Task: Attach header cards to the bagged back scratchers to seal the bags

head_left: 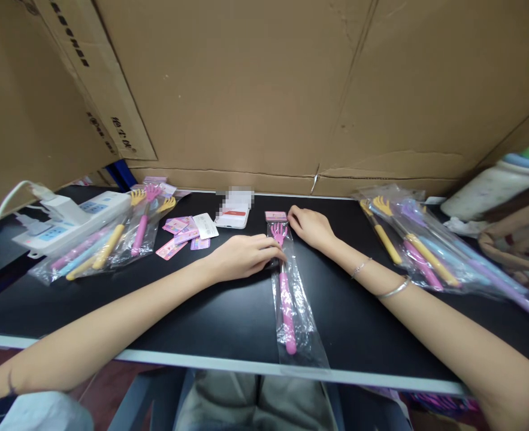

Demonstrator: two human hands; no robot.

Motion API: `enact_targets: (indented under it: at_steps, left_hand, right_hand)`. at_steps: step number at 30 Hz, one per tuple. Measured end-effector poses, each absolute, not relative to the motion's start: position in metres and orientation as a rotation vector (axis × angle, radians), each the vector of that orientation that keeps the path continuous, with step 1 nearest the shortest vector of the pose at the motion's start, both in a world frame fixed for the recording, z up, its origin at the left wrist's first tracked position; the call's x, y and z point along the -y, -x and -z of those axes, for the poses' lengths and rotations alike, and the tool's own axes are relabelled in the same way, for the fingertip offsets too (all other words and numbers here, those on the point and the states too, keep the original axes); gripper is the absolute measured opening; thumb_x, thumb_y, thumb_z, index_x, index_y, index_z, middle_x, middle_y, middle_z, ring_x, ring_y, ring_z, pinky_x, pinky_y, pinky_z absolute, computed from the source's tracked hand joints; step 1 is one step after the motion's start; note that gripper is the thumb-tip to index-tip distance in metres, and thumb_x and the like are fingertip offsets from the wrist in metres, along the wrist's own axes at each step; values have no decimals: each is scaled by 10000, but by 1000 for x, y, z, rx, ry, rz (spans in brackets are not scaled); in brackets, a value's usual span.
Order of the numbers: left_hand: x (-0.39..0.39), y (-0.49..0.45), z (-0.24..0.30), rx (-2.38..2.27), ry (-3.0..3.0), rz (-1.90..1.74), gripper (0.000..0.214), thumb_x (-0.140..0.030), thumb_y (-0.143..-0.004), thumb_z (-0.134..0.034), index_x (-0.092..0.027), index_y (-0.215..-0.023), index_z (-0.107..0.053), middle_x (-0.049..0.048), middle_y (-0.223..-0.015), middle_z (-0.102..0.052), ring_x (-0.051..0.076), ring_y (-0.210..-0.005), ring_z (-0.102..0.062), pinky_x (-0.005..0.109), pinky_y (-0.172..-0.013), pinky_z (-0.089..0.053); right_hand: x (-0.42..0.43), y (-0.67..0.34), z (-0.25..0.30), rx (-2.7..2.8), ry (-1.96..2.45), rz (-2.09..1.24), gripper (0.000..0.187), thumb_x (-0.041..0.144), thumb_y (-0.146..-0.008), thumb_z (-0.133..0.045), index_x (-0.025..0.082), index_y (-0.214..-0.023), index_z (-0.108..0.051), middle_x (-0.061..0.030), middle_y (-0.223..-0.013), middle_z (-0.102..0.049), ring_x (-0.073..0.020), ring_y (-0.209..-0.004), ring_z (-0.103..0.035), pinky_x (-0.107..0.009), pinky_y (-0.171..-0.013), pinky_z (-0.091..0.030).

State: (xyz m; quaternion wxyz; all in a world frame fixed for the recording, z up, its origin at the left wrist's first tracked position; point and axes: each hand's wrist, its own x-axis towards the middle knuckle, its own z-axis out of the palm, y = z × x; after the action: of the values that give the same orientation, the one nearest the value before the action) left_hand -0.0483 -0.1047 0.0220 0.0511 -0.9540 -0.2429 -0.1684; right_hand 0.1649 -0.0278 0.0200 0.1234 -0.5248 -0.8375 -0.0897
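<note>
A pink back scratcher in a clear plastic bag (289,305) lies lengthwise on the black table (228,323), with a pink header card (275,216) at its far end. My left hand (241,256) rests palm down with its fingers pressed on the bag's upper part beside the claw. My right hand (311,227) lies curled at the bag's top, fingertips touching the header card. Two thin bracelets (381,280) circle my right wrist.
Bagged scratchers in pink and yellow lie at left (111,239) and at right (421,251). Small pink cards (181,236) and a white device (233,215) sit mid-table. A white power strip (73,218) is far left. Cardboard walls stand behind. A bottle (493,185) lies at right.
</note>
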Motion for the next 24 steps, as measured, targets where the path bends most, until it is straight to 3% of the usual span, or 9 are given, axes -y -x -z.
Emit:
enact_targets:
  at_steps: [8,24]
  left_hand:
    - [104,49,-21,738,2896,515,326,-165,-915,-358,-257,-1157,-556,-7,-1147,-611,103,-985,-574,198,-784,-453]
    - [106,50,-28,591,2696,373,372,-135,-917,-387,-267,-1243,-509,27,-1211,-602,115,-990,-572,220,-768,-452]
  right_hand:
    - [26,-167,-18,2417,1339,333,185,202,-902,-388,181,-955,-564,-60,-912,-635,-194,-894,-518,-269,-673,-339]
    - [34,-164,-22,2454,1490,497,180,110,-855,-414,181,-907,-571,-79,-939,-621,-216,-937,-475,-299,-627,-279]
